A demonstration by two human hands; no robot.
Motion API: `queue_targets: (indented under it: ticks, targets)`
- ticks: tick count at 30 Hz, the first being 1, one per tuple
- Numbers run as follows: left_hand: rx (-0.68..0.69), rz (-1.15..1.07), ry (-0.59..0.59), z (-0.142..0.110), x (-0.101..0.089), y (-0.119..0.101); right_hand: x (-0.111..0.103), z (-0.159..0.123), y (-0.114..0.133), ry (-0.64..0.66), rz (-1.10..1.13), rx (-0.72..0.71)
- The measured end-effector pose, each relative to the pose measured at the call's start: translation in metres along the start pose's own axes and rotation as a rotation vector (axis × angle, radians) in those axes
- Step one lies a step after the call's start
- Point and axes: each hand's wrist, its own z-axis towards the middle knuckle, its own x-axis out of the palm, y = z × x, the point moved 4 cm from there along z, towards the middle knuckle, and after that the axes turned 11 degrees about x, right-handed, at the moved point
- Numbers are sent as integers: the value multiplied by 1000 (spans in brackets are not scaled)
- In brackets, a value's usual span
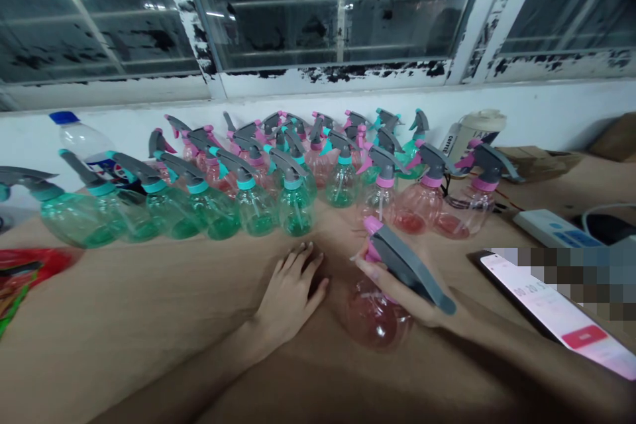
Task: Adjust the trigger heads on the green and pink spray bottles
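Note:
My right hand (397,295) is wrapped around the neck of a pink spray bottle (378,319) with a grey trigger head (407,265); the bottle stands on the brown table (149,318). My left hand (291,291) lies flat on the table just left of that bottle, fingers stretched out and holding nothing. Behind both hands stand rows of several green spray bottles (209,209) and pink spray bottles (422,202), all with grey triggers.
A phone (556,311) with a lit screen lies at the right. A white power strip (551,226) and a cream jug (472,132) sit behind it. A clear water bottle (84,142) stands far left, red packaging (30,268) at the left edge. Windows run along the back.

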Motion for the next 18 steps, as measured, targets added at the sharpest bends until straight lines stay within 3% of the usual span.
queue_targets:
  ticks: [18]
  targets:
    - [-7, -7, 33, 2, -2, -2, 8, -7, -4, 46, 45, -68]
